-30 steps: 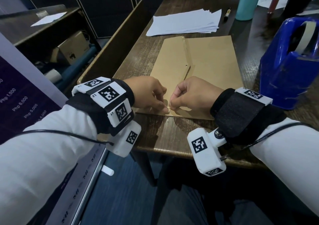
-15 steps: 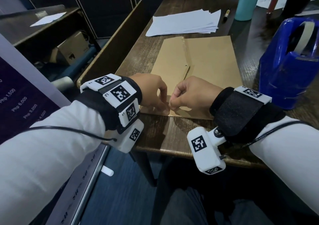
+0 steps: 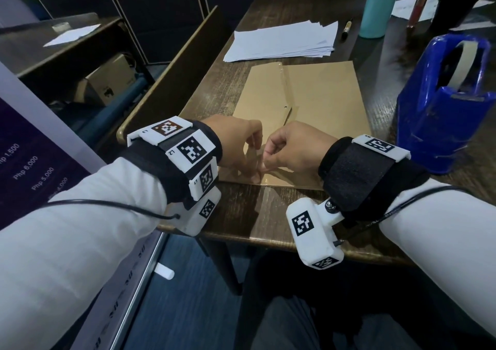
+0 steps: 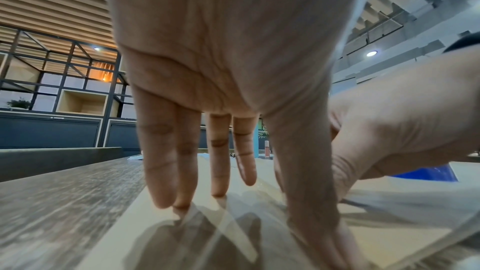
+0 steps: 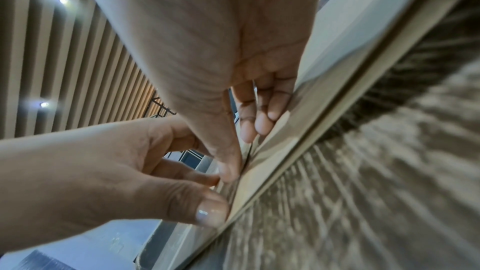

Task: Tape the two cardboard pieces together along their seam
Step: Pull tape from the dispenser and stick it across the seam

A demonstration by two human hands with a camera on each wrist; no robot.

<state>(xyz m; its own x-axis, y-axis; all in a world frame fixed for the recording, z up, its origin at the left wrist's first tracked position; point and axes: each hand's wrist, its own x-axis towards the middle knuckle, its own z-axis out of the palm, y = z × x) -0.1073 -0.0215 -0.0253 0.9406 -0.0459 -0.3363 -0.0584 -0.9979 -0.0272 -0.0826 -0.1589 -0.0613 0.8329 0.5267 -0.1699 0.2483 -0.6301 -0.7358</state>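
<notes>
Two flat brown cardboard pieces [image 3: 316, 108] unmoved on dark wooden table [image 3: 257, 215]. Left hand [image 3: 236, 143] now lifted slightly, fingers straight, pressing clear tape strip [image 4: 223, 233] at near seam end. Right hand [image 3: 292, 148] unchanged, pinching tape.

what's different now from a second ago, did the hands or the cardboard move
Little. The left hand opened its fingers and shifted slightly toward the seam; its fingertips press the tape onto the cardboard. The right hand stayed put, fingers curled at the near edge. Cardboard and dispenser unmoved.
</notes>
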